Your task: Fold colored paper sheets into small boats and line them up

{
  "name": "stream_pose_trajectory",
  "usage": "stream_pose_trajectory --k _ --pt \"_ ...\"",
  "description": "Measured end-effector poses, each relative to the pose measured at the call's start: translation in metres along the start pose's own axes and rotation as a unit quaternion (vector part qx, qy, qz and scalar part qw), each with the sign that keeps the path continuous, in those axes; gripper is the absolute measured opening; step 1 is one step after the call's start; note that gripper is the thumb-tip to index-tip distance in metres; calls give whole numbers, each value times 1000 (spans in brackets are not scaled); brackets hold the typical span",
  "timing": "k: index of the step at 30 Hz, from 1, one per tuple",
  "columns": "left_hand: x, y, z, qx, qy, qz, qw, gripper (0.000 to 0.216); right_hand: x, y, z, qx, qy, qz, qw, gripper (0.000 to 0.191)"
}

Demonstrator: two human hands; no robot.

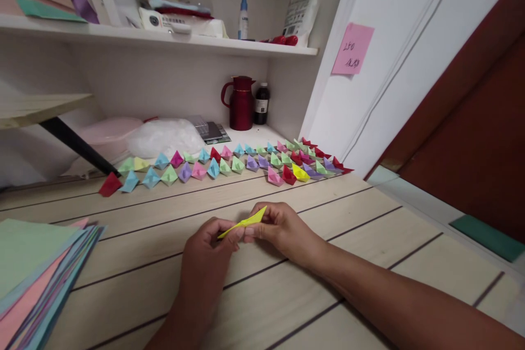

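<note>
A small folded piece of yellow paper (pixel 247 222) is held between both hands just above the wooden floor (pixel 287 306). My left hand (pixel 207 249) pinches its lower left end with closed fingers. My right hand (pixel 283 229) pinches the upper right part, fingers pressed together. Beyond the hands, several small folded paper boats (pixel 229 167) in many colours stand in rows along the edge of the low shelf.
A stack of coloured paper sheets (pixel 36 273) lies at the left front. On the shelf behind the boats stand a dark red jug (pixel 240 103), a small dark bottle (pixel 261 103) and a white plastic bag (pixel 166 138). A pink sticky note (pixel 353 49) hangs on the white wall at right.
</note>
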State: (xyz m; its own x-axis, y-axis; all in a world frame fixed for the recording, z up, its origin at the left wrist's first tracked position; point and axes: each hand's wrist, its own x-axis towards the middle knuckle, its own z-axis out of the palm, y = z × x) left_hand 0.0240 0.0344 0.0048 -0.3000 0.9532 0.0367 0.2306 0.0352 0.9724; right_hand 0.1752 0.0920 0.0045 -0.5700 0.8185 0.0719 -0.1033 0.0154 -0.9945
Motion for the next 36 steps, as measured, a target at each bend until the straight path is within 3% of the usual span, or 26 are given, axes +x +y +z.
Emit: stream_pose_trajectory --k 7,14,19,25,31,34,36 --pt "-4 7 2 -36 34 -32 998 22 -3 -4 -3 -18 -28 -22 999 41" --pt "-6 6 6 -66 3 -36 997 26 0 -8 -2 23 -7 -8 1000 51" --pt "-2 3 3 -55 -14 -44 997 31 2 -4 -2 58 -6 2 998 46" --pt "-6 10 -4 -34 21 -9 999 39 -2 -5 0 6 6 -14 1000 47" --pt "-3 6 -3 -20 36 -7 999 36 3 -4 0 36 43 10 998 37" --pt "3 -4 2 -77 28 -9 997 29 7 0 -5 29 77 2 997 31" --pt "6 -11 6 -116 31 4 993 42 8 3 -9 -8 85 -10 996 26"
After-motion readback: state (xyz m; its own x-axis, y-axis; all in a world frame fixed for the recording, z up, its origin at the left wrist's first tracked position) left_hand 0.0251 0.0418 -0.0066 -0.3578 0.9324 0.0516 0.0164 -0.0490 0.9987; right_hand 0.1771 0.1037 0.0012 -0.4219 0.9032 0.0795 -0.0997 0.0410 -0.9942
